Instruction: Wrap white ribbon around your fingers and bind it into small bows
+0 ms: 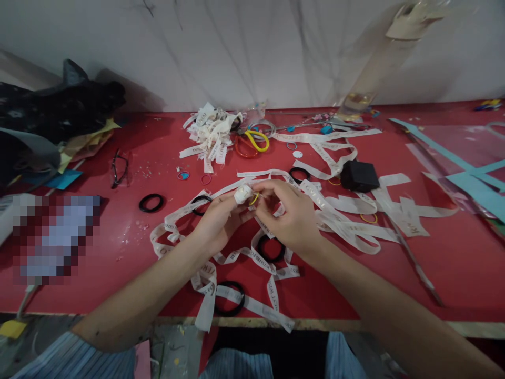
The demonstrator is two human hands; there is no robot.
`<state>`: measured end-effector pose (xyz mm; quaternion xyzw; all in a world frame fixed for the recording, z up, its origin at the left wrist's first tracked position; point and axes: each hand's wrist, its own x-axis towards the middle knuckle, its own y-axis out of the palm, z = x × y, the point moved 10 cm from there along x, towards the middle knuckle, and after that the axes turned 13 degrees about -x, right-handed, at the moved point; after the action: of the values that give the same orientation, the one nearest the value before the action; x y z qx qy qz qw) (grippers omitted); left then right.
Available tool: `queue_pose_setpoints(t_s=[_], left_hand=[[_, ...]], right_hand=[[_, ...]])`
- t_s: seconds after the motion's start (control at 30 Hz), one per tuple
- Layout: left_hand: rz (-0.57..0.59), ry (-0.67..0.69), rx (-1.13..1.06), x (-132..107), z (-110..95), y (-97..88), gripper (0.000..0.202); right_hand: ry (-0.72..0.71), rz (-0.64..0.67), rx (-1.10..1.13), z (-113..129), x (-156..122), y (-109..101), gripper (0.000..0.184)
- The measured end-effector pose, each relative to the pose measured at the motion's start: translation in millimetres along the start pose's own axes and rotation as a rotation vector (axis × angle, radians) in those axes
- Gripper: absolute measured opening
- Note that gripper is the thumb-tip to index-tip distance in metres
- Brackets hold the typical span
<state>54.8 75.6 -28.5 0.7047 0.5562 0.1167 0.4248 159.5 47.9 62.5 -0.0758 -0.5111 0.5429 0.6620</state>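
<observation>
Above the red table my left hand (pixel 219 221) pinches a small bunched piece of white ribbon (pixel 242 195) between thumb and fingers. Close against it, the closed fingertips of my right hand (pixel 290 213) hold a thin yellow elastic band (pixel 254 199). The fingers partly hide where band and ribbon meet. Long printed white ribbon (pixel 252 258) lies in loops under and around both hands. Among the loops are black rings, one black ring (pixel 271 248) below my right hand and another black ring (pixel 229 298) near the front edge.
Behind my hands lie a heap of ribbon pieces (pixel 213 134) and scissors with red and yellow handles (pixel 258 141). A black box (pixel 359 176) sits to the right, with light-blue strips (pixel 473 173) farther over. Glasses (pixel 119 168) and a lone black ring (pixel 151 202) lie left.
</observation>
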Motion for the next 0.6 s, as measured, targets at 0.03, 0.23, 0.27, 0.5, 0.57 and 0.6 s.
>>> queue_pose_setpoints(t_s=[0.03,0.23,0.27,0.5,0.57,0.6], left_hand=[[-0.002,0.019,0.011,0,-2,0.1,0.016],[0.006,0.075,0.050,0,-7,0.9,0.015],[0.001,0.071,0.055,0,-7,0.4,0.015],[-0.031,0.055,0.129,0,-3,-2.5,0.023],[-0.021,0.103,0.174,-2,-7,-0.7,0.024],[-0.018,0.130,0.197,-2,-9,0.1,0.023]], right_hand=[[0.015,0.006,0.015,-1,0,1,0.029],[0.113,0.029,0.104,-8,-3,4,0.023],[0.120,0.032,0.110,-9,-3,5,0.022],[0.179,0.056,0.190,-17,-2,11,0.029],[0.218,0.095,0.267,-21,-3,17,0.028],[0.230,0.109,0.306,-21,-3,20,0.026]])
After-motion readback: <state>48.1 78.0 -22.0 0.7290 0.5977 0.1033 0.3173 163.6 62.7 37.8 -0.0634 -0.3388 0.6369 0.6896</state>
